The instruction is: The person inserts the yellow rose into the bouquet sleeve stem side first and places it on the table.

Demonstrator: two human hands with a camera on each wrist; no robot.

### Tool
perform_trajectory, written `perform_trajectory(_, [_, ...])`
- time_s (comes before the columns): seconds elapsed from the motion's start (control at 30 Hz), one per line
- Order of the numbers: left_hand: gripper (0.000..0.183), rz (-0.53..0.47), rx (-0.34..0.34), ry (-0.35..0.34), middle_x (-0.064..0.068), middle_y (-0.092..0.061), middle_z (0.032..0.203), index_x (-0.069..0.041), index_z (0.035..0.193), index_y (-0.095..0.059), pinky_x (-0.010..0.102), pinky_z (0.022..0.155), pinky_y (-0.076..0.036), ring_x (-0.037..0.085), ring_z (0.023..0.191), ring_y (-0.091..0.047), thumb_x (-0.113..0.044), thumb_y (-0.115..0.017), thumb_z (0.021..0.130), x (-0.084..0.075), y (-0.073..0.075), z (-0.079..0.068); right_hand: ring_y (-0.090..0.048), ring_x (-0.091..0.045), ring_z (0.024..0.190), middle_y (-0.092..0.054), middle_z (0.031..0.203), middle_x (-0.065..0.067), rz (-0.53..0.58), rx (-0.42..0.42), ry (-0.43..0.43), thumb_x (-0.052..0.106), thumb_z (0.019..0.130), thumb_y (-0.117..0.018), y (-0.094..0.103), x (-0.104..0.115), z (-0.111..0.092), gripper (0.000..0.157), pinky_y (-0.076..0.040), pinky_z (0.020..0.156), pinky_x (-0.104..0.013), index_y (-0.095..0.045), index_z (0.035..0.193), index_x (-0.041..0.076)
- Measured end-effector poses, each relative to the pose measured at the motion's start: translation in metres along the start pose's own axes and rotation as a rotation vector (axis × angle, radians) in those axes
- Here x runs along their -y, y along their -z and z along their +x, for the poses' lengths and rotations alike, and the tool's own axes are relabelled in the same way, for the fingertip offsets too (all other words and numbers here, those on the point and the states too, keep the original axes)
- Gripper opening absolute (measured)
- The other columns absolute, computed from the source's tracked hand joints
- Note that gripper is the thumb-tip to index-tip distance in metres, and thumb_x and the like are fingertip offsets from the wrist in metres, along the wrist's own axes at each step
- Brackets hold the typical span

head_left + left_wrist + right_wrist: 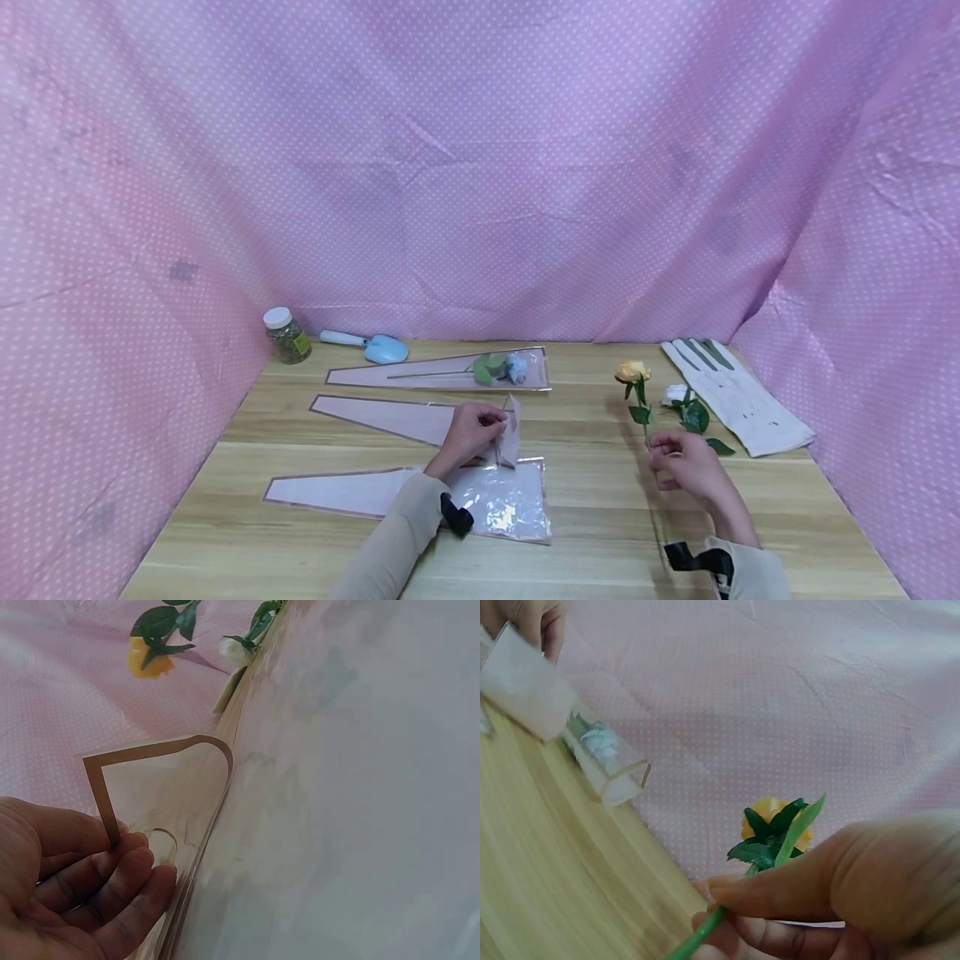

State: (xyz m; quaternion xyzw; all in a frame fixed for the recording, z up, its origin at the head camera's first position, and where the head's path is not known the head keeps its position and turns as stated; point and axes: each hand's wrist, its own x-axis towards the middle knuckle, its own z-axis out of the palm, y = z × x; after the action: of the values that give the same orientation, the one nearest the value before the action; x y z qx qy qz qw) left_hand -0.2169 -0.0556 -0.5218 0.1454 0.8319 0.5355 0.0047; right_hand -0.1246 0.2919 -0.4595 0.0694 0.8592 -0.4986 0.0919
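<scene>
My left hand (472,432) pinches the wide end of the middle clear, brown-edged flower sleeve (382,414). In the left wrist view the lifted border (142,751) bends up in a loop, so the mouth gapes. To the right, my right hand (692,468) holds a yellow rose (633,372) by its stem, bloom pointing away from me. The right wrist view shows its green stem (699,934) between thumb and fingers. Behind the middle sleeve lies another sleeve (360,377) with a pale blue rose (516,367) inside. A third, flat sleeve (330,490) lies nearest me, partly covered by my left arm.
A white rose (675,395) lies beside a white glove (757,417) at the right. At the back left stand a white-lidded jar (287,337) and a light blue trowel (386,349) lying flat. Pink dotted cloth (480,183) surrounds the wooden table (585,517).
</scene>
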Motion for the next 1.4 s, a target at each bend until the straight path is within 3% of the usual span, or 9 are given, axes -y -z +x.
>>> perform_trajectory(0.37, [0.008, 0.003, -0.002, 0.002, 0.015, -0.076, 0.087, 0.000, 0.090, -0.077, 0.016, 0.059, -0.050, 0.006, 0.070, -0.059, -0.001, -0.071, 0.085, -0.001, 0.000, 0.000, -0.065, -0.002, 0.082, -0.060, 0.092, 0.006, 0.250, -0.011, -0.008, 0.001, 0.097, -0.056, -0.001, 0.007, 0.009, 0.038, -0.061, 0.067, -0.027, -0.044, 0.129, -0.016])
perform_trajectory(0.67, [0.007, 0.000, -0.002, -0.008, 0.015, -0.076, 0.086, 0.000, 0.090, -0.077, 0.016, 0.058, -0.050, 0.006, 0.069, -0.059, 0.000, -0.071, 0.085, -0.002, 0.000, 0.000, -0.067, 0.000, 0.083, -0.063, 0.085, 0.013, 0.473, -0.085, -0.027, -0.002, 0.097, -0.055, -0.005, 0.008, 0.012, 0.017, -0.061, 0.068, -0.025, -0.056, 0.112, 0.005])
perform_trajectory(0.87, [0.007, 0.005, -0.003, -0.012, 0.016, -0.076, 0.086, 0.000, 0.089, -0.077, 0.016, 0.058, -0.049, 0.007, 0.069, -0.059, 0.000, -0.071, 0.085, -0.001, 0.000, 0.000, -0.066, 0.002, 0.082, -0.065, 0.082, 0.015, 0.627, -0.118, -0.032, -0.002, 0.098, -0.055, -0.007, 0.011, 0.012, 0.015, -0.061, 0.068, -0.023, -0.057, 0.102, 0.012])
perform_trajectory(1.07, [0.007, 0.006, -0.004, -0.007, 0.016, -0.076, 0.087, 0.001, 0.090, -0.077, 0.015, 0.058, -0.049, 0.006, 0.069, -0.059, 0.000, -0.071, 0.085, -0.001, 0.000, 0.001, -0.069, 0.001, 0.081, -0.068, 0.081, 0.014, 0.750, -0.158, 0.003, 0.000, 0.098, -0.055, -0.014, 0.015, 0.013, 0.028, -0.061, 0.069, -0.023, -0.063, 0.089, 0.025])
perform_trajectory(1.4, [0.007, 0.006, -0.005, -0.008, 0.017, -0.076, 0.087, 0.001, 0.090, -0.077, 0.015, 0.058, -0.049, 0.006, 0.069, -0.059, 0.000, -0.071, 0.085, -0.001, 0.000, 0.000, -0.073, -0.010, 0.080, -0.070, 0.081, 0.004, 1.056, -0.241, 0.089, -0.006, 0.098, -0.052, -0.035, 0.019, 0.022, 0.017, -0.063, 0.070, -0.031, -0.059, 0.095, 0.009])
